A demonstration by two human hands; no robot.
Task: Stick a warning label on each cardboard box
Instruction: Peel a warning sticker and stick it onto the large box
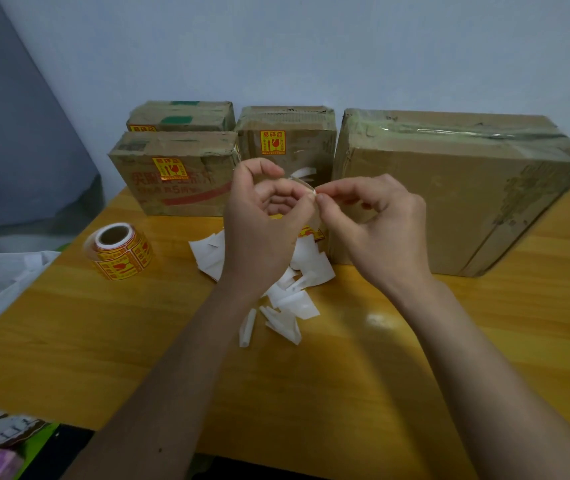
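Dim, soft light, a pale glare patch on the table [377,320], wide-angle bending and blur toward the edges.

Left hand [259,223] and right hand [377,220] met above the wooden bench [69,323], pinching a label strip [313,194] between fingertips. Backing scraps [287,299] lay beneath. Label roll [119,251] stood left. Three smaller cardboard boxes carried warning labels; large box [450,188] showed none.

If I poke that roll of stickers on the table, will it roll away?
Probably not right now: the sticker roll stands on its flat end, hollow core up. Tipped on its side, it likely would roll, being round. It looks small and paper-wound, so probably light.
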